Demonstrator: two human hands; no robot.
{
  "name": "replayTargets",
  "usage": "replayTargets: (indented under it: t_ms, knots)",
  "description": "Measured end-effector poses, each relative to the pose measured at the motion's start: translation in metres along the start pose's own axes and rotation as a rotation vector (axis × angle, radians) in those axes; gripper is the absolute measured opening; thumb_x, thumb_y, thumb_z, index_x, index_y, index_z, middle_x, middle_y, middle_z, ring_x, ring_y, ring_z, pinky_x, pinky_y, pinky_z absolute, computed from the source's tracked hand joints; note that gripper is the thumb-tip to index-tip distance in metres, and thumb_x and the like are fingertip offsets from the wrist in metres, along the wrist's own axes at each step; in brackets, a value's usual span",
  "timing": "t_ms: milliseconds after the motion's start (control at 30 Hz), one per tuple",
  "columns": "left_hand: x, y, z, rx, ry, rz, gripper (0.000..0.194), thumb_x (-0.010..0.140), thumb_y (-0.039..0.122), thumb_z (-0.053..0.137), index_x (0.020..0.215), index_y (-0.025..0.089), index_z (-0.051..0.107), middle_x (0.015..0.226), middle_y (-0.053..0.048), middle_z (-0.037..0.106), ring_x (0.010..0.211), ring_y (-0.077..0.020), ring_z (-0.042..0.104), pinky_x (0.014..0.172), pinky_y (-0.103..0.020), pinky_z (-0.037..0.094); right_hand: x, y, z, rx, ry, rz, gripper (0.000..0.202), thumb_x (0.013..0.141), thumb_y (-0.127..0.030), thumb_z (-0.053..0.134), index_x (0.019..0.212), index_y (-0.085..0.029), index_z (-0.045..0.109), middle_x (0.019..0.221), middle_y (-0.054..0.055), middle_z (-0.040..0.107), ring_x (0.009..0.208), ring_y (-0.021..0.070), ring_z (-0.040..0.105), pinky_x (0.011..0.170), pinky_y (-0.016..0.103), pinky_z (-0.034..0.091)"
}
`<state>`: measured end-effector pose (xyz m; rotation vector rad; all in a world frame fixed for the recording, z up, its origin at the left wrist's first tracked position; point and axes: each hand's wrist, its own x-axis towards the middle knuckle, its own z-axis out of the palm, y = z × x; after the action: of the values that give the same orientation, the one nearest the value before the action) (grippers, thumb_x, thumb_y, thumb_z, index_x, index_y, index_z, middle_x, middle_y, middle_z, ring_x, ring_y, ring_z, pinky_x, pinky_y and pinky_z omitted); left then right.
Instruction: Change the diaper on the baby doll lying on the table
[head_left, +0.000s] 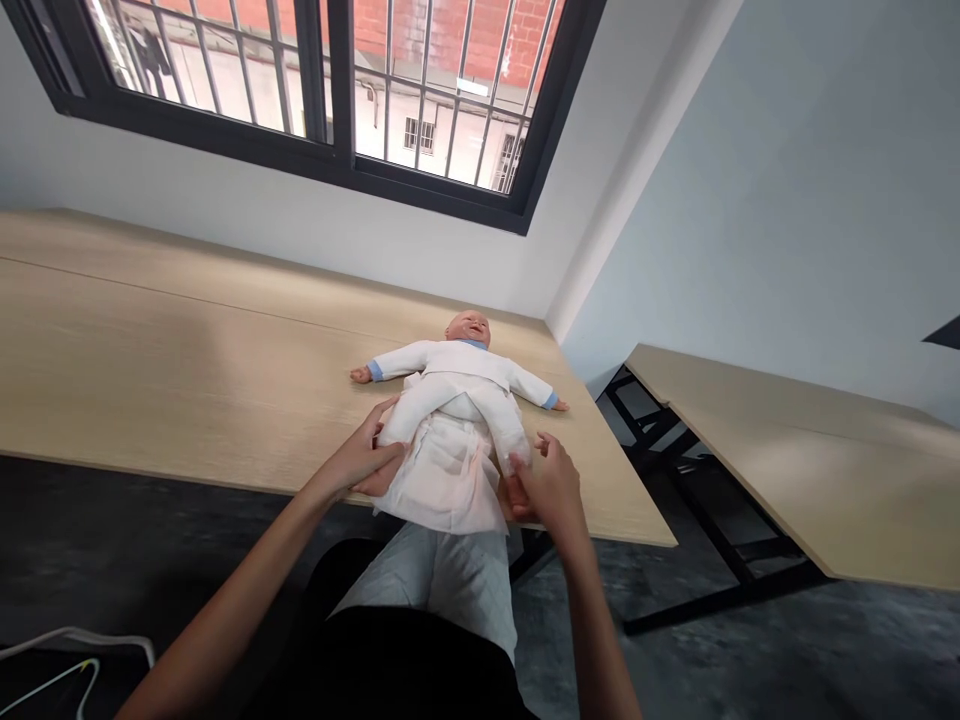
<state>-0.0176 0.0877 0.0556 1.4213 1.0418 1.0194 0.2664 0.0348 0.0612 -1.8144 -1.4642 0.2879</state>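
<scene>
Surface: 1 pale wood-grain table (187, 370) stands against the white wall (300, 235), with a thin seam running along its length. Its bare top stretches away to the left, and light falls on it unevenly. Item: 1 baby doll (469, 360) lies face up near the table's right end, head towards the wall, both arms spread. It wears a white top with 2 blue cuffs and a blue collar, and white trousers (426, 405). A white diaper-like pad (446, 485) lies between the doll's legs and reaches past the near table edge.

Hands: the left hand (373, 452) is closed around the trouser leg on its side, thumb on top, beside the doll's bare foot. The right hand (553, 482) is partly curled, gripping the other trouser leg near its lower end, with the doll's other foot beside it.

Room: 1 dark-framed window (341, 150) with metal bars is set above the table; red brick and a pale building show outside. To the right, apart from the first, stands a second table (825, 450) with a matching top and a black metal frame (720, 540). The floor (750, 650) is dark and mottled grey. Pale cables (90, 635) show at lower left.
</scene>
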Motion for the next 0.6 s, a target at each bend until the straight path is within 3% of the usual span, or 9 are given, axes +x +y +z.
replayTargets:
  t_ms: [67,200,300,367,500,600]
  knots:
    - [-0.002,0.002,0.004,-0.029,-0.027,-0.03,0.089,0.074,0.038,0.07,0.152,0.023,0.028,0.146,-0.014,0.053,0.13,-0.0305,0.055,0.11,-0.045,0.043,-0.024,-0.017,0.01,-0.12,0.043,-0.244,0.054,0.087,-0.043,0.063,0.132,-0.014,0.052,0.13,0.018,0.061,0.126,0.0365,0.053,0.113,0.062,0.028]
    - [-0.004,0.001,0.011,-0.044,-0.035,-0.022,0.09,0.076,0.036,0.068,0.154,0.026,0.026,0.156,-0.012,0.041,0.137,-0.0296,0.048,0.114,-0.043,0.039,-0.07,-0.04,0.039,-0.181,-0.215,-0.636,0.061,0.084,-0.03,0.069,0.14,-0.021,0.048,0.144,0.012,0.053,0.137,0.0311,0.045,0.12,0.058,0.022]
    - [0.0,-0.002,0.013,-0.013,-0.036,0.017,0.085,0.077,0.035,0.066,0.154,0.027,0.032,0.163,-0.007,0.028,0.147,-0.0287,0.035,0.12,-0.04,0.031,-0.084,-0.039,0.056,-0.199,-0.232,-0.667,0.055,0.078,-0.003,0.058,0.13,-0.02,0.057,0.143,0.008,0.056,0.131,0.0251,0.052,0.12,0.05,0.027]
    - [0.007,-0.002,0.012,0.027,-0.054,0.044,0.079,0.08,0.037,0.064,0.153,0.025,0.036,0.163,-0.006,0.03,0.147,-0.0286,0.034,0.121,-0.04,0.029,-0.082,-0.035,0.061,-0.178,-0.197,-0.647,0.057,0.072,0.006,0.051,0.121,-0.02,0.063,0.133,0.006,0.064,0.122,0.0223,0.058,0.117,0.045,0.032]
    - [0.031,0.006,0.009,0.203,-0.092,0.16,0.071,0.084,0.047,0.062,0.148,0.02,0.045,0.157,-0.009,0.041,0.146,-0.0285,0.036,0.121,-0.042,0.027,-0.066,-0.038,0.048,-0.185,-0.118,-0.664,0.047,0.078,0.006,0.05,0.114,-0.02,0.067,0.112,0.005,0.073,0.1,0.022,0.066,0.099,0.038,0.045]
    - [0.053,0.008,0.009,0.309,-0.114,0.238,0.067,0.085,0.046,0.058,0.144,0.016,0.049,0.153,-0.011,0.047,0.142,-0.0284,0.042,0.12,-0.041,0.031,-0.045,-0.054,0.028,-0.251,-0.102,-0.704,0.038,0.085,-0.001,0.052,0.114,-0.021,0.068,0.106,0.006,0.073,0.09,0.0221,0.066,0.082,0.033,0.046]
